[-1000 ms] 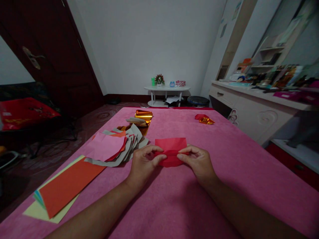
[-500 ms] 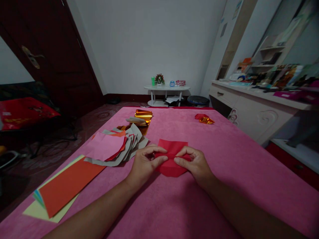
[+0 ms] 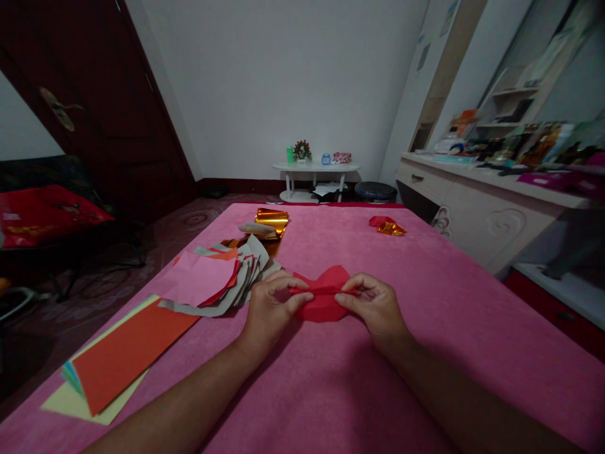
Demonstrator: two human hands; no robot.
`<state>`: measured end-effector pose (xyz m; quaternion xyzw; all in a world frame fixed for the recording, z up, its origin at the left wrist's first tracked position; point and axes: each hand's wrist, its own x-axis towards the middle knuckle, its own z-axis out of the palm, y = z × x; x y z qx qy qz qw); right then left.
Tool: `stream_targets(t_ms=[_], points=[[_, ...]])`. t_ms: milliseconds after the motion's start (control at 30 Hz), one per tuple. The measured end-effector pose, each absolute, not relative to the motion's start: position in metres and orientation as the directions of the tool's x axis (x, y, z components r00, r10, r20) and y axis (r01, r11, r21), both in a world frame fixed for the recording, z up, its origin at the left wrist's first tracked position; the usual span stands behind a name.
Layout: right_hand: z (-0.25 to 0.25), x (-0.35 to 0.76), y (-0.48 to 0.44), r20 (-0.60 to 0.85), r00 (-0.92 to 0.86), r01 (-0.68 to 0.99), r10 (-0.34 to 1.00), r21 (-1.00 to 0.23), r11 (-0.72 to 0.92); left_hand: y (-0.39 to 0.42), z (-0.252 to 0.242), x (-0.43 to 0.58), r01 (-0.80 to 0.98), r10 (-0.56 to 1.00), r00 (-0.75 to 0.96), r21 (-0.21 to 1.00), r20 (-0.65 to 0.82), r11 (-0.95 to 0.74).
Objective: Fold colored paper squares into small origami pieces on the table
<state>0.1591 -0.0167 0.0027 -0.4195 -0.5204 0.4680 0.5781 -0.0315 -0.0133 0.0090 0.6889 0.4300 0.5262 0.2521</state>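
Note:
A piece of red paper [image 3: 324, 307] is held just over the pink cloth, with a raised crease running across its middle. My left hand [image 3: 276, 302] pinches the crease near its left end between thumb and fingers. At the opposite end, my right hand [image 3: 375, 306] grips the same crease in a like pinch. The paper's far part stands up in a wavy edge, and its near part slopes toward me. Fingers cover both ends of the fold.
Left of my hands lie cut sheets in pink, red and grey [image 3: 198, 277] and a stack of coloured paper [image 3: 137, 353]. Farther back are a gold foil roll [image 3: 271, 221] and, at right, a folded gold piece [image 3: 391, 229] beside a red one [image 3: 380, 221]. The pink cloth [image 3: 449, 328] covers the table.
My hands have moved slightly apart along the crease. The red paper's far part has gone from a flat, straight-edged flap to a wavy shape, and its near edge has lifted a little.

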Motion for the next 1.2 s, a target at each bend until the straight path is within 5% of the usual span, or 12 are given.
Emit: stream_targets(t_ms=[267,800,1200], points=[[0.005,0.157,-0.019,0.162,-0.007,-0.253,0.987,-0.955,0.155,-0.012,0.015,-0.029,0.402,0.842,0.058,0.760,0.536,-0.511],[0.008,0.148,-0.024,0.225,-0.015,-0.234,0.974,-0.948,0.215,-0.028,0.030,-0.018,0.552,0.890,0.214,0.701,0.404,-0.451],[0.009,0.148,-0.032,0.252,-0.033,-0.150,0.967,-0.958,0.245,-0.027,0.027,-0.016,0.380,0.897,0.233,0.814,0.375,-0.439]])
